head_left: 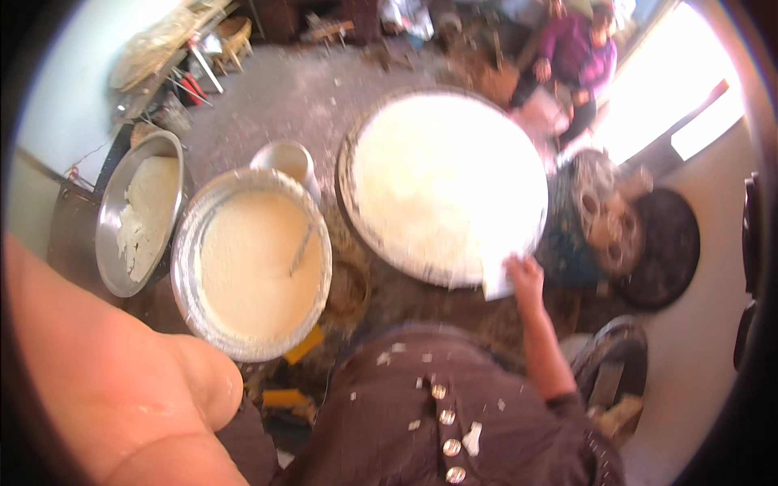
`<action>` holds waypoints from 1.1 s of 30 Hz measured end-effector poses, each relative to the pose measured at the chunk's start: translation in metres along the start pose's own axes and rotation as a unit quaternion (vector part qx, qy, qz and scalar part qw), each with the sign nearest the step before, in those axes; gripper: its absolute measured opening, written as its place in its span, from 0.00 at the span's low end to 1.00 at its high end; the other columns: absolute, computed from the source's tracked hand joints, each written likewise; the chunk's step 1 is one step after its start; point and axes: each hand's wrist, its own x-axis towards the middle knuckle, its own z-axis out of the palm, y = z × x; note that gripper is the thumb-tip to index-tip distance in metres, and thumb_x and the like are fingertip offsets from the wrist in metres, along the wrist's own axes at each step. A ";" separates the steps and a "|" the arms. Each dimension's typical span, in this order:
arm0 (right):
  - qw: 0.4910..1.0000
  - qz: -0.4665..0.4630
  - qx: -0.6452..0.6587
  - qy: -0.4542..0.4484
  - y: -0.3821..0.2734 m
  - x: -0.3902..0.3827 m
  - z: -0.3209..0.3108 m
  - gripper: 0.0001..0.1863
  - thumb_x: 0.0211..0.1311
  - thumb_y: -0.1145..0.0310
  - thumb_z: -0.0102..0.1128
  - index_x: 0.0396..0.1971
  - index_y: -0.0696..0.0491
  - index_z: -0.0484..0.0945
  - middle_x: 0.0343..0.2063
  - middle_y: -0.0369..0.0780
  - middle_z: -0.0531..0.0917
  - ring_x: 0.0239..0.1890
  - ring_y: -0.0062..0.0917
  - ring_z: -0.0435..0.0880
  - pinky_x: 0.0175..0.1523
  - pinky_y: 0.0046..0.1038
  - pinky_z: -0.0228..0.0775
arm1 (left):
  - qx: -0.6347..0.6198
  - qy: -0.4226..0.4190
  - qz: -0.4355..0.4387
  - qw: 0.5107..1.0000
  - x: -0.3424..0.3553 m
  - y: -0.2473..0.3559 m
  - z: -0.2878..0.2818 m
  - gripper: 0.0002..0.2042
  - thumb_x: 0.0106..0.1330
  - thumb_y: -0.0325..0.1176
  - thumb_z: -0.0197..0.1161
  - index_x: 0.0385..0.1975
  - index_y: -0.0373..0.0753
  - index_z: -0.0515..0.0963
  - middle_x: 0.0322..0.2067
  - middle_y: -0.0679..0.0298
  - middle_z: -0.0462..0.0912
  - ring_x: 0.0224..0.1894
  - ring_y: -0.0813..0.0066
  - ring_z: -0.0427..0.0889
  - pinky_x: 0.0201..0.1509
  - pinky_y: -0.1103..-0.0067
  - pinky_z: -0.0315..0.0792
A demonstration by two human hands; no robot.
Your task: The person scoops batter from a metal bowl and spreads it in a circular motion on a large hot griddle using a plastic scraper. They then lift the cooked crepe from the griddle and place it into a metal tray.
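At the rim of a large round griddle-like pan (348, 190) with a bright white top, my right hand (527, 279) pinches a flat white scraper-like piece (496, 279). Glare hides much of that white surface. Very close to the camera at the lower left is my left hand (203, 377), large in the picture, with its fingers not made out. Beyond it stands a wide metal pot (185, 267) of cream-coloured batter (251, 259). A ladle-like handle (303, 243) rises out of the batter.
A steel basin (109, 243) with white paste stands far left, and a pale bucket (284, 154) behind the pot. Right of the pan are a dark round lid (668, 247) and a dark tub (628, 340). A person in purple (596, 61) sits at the back right.
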 end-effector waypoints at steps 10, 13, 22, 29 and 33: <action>0.975 -0.040 -0.220 0.003 -0.009 0.003 0.015 0.10 0.56 0.69 0.55 0.35 0.59 0.76 0.24 0.35 0.80 0.22 0.13 0.72 0.27 0.15 0.64 | 0.163 0.093 -0.042 0.981 0.101 -0.113 -0.073 0.16 0.65 0.33 0.42 0.48 0.31 0.66 0.50 0.58 0.70 0.54 0.70 0.66 0.59 0.76 0.55; 0.982 -0.059 -0.181 0.005 -0.006 0.007 0.014 0.09 0.53 0.72 0.57 0.35 0.57 0.75 0.22 0.33 0.79 0.20 0.13 0.73 0.25 0.15 0.64 | 0.175 0.108 -0.037 0.978 0.115 -0.118 -0.093 0.16 0.65 0.33 0.42 0.48 0.31 0.66 0.50 0.58 0.70 0.54 0.70 0.66 0.59 0.76 0.55; 0.972 -0.105 -0.212 0.013 -0.001 0.010 0.010 0.04 0.55 0.73 0.54 0.24 0.55 0.76 0.19 0.34 0.77 0.18 0.15 0.72 0.23 0.16 0.63 | 0.153 0.166 0.063 0.972 0.039 -0.019 -0.076 0.16 0.65 0.34 0.42 0.47 0.31 0.67 0.49 0.58 0.70 0.53 0.70 0.67 0.58 0.76 0.56; 0.945 -0.143 -0.287 -0.060 -0.004 -0.009 0.012 0.11 0.57 0.72 0.53 0.40 0.57 0.75 0.28 0.34 0.80 0.25 0.11 0.72 0.30 0.15 0.63 | 0.168 0.112 0.020 0.979 -0.018 0.025 -0.039 0.16 0.65 0.35 0.42 0.47 0.31 0.67 0.49 0.59 0.70 0.52 0.70 0.67 0.57 0.76 0.57; 0.961 -0.101 -0.256 -0.035 -0.002 -0.012 0.011 0.11 0.55 0.72 0.55 0.40 0.57 0.75 0.28 0.33 0.81 0.25 0.12 0.73 0.31 0.14 0.63 | 0.176 0.111 0.005 0.978 -0.024 0.025 -0.029 0.16 0.65 0.35 0.42 0.46 0.31 0.67 0.49 0.59 0.70 0.52 0.70 0.67 0.56 0.76 0.57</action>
